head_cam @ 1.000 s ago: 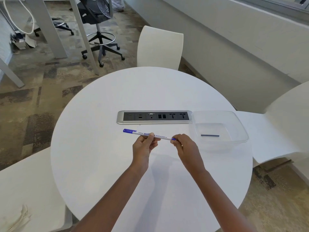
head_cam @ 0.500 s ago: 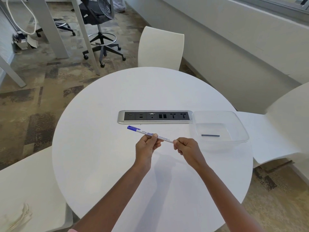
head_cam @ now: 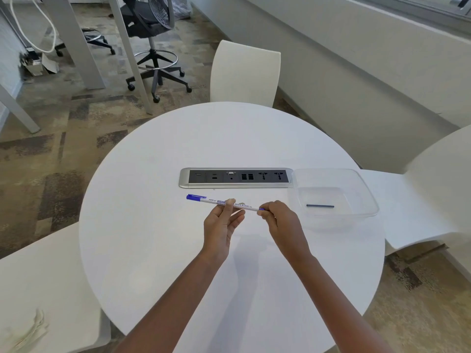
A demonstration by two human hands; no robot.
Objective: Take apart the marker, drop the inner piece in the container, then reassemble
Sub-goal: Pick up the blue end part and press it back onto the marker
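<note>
A slim white marker (head_cam: 213, 201) with a blue cap at its left end is held level above the round white table (head_cam: 153, 250). My left hand (head_cam: 221, 225) supports its barrel near the middle, with the fingers loosened around it. My right hand (head_cam: 279, 220) pinches the marker's blue right end. The dark inner piece (head_cam: 320, 206) lies flat on the floor of the clear plastic container (head_cam: 364, 189), just right of my right hand.
A silver power and socket strip (head_cam: 235, 177) is set into the table behind the marker. White chairs stand at the far side (head_cam: 244, 72), the right (head_cam: 433, 200) and the near left (head_cam: 38, 289). An office chair (head_cam: 153, 47) and desk legs stand beyond.
The marker tilted up at the left half a second ago and is nearly level again. My left fingers have loosened on the barrel. My right hand stays on the right end.
</note>
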